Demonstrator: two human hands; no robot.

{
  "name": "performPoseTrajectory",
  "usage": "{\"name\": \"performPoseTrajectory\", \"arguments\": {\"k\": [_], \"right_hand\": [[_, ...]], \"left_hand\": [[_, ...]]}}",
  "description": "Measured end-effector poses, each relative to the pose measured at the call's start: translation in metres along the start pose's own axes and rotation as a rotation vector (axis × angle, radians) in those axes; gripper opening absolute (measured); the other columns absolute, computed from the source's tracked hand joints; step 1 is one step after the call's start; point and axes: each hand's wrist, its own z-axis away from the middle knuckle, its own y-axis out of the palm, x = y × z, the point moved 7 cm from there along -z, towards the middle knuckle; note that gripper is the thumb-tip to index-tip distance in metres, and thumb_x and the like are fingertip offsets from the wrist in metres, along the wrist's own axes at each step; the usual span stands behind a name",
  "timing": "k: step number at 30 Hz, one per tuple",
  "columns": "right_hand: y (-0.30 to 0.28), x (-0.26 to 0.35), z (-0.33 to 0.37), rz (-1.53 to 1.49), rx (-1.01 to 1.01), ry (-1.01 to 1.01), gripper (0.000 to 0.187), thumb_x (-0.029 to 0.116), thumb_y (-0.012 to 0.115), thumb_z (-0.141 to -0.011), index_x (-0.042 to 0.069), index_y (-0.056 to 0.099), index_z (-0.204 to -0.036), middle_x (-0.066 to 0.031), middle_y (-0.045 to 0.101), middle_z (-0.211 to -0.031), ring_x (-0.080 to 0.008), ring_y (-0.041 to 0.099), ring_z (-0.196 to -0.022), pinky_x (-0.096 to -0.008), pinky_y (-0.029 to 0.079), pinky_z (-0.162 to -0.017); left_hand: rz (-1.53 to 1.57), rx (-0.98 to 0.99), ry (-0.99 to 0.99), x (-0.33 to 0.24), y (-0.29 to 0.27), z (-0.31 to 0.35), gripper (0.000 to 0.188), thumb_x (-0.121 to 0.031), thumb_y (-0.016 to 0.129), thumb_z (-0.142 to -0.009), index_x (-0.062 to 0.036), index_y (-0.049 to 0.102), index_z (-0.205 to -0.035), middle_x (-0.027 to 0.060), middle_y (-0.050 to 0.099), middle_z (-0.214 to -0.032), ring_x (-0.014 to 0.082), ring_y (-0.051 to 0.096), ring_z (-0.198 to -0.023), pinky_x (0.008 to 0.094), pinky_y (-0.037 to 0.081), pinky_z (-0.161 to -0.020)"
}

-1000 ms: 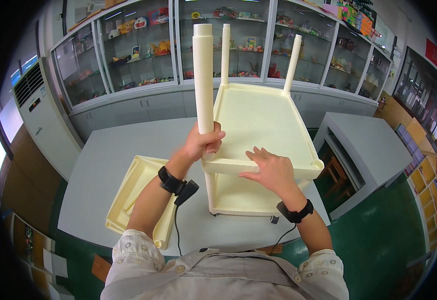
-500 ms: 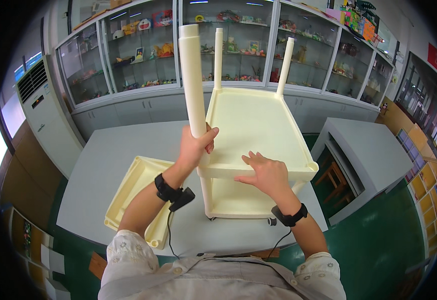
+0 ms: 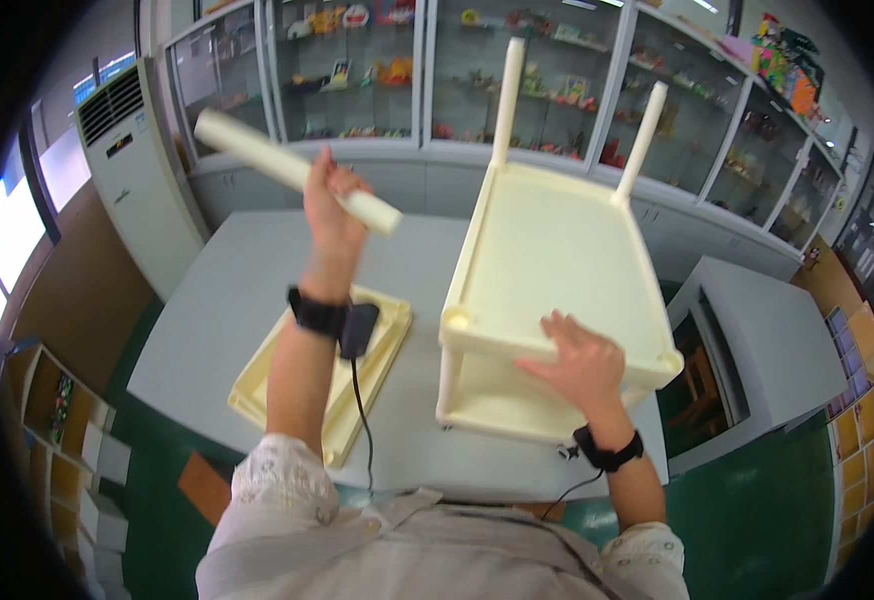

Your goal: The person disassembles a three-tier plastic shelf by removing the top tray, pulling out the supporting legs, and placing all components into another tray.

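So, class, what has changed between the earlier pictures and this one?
The left hand has moved the cream tube leftward from the upper tray's near left corner and tipped it from upright to slanting. Nothing was let go. Unchanged: the right hand on the tray's near edge, two far posts standing, loose tray on the table.

- We have a cream tube (image 3: 267,156) aloft and slanting, higher end off to the left, well clear of the cart (image 3: 567,250)!
- And we see that cart, cream too, upright, trays (image 3: 502,402) one above another, two posts (image 3: 509,105) rising at the far corners, near-left socket (image 3: 459,321) open!
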Motion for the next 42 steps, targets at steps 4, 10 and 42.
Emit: {"name": "performPoseTrajectory", "arguments": {"k": [4,10,42], "right_hand": [[-0.007,-0.011,-0.006,-0.041,-0.003,-0.015,0.048,0.054,0.067,-0.068,0.01,0.067,-0.086,-0.0071,0.068,-0.09,-0.0198,0.067,-0.081,-0.0293,0.053,-0.061],[-0.013,-0.085,0.012,-0.21,-0.061,-0.104,0.033,0.039,0.061,-0.077,0.007,0.067,-0.083,-0.0071,0.068,-0.087,-0.0211,0.067,-0.083,-0.0319,0.052,-0.068],[-0.021,-0.125,0.011,0.029,0.448,0.336,0.042,0.043,0.057,-0.08,0.002,0.068,-0.082,-0.0129,0.065,-0.077,-0.0287,0.063,-0.078,-0.0371,0.05,-0.07]], "left_hand": [[-1.642,-0.065,-0.231,-0.037,-0.139,-0.014,0.053,-0.057,0.054,-0.08,-0.0047,0.051,-0.072,0.0055,0.051,-0.052,0.0165,0.051,-0.046,0.0305,0.039,-0.045],[-2.464,-0.095,-0.586,-0.082,-0.299,0.122,0.05,-0.048,0.047,-0.085,-0.003,0.051,-0.106,0.0223,0.061,-0.098,0.0365,0.058,-0.094,0.0466,0.046,-0.078],[-1.36,0.301,0.138,0.085,0.016,0.027,0.042,-0.024,0.074,-0.073,0.002,0.051,-0.099,0.0156,0.061,-0.092,0.0199,0.061,-0.082,0.0328,0.049,-0.071]]}}
